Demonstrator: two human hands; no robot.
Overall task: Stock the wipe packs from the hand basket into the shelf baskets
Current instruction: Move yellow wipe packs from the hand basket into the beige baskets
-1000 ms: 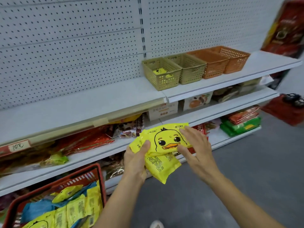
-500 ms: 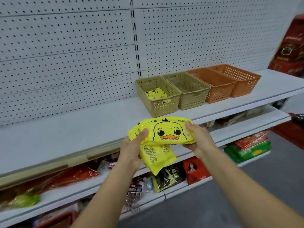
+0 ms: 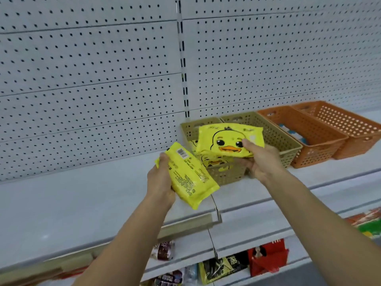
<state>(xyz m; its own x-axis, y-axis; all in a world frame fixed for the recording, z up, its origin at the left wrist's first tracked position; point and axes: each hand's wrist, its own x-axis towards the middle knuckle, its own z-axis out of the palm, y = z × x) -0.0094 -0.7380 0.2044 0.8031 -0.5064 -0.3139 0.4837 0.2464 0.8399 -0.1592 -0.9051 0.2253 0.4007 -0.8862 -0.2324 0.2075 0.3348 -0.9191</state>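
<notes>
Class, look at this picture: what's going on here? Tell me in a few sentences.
A person is stocking yellow duck-print wipe packs on a shop shelf. The right hand holds one pack, face up, over the leftmost tan basket, which already has packs in it. The left hand grips a second pack, back side up, to the left of that basket.

Shop aisle: white pegboard shelving (image 3: 82, 83), packaged goods (image 3: 222, 269) underneath.

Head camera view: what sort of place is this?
Probably a shop aisle: a pegboard back panel, a white shelf with shelf baskets, and packaged goods on the shelves below.
</notes>
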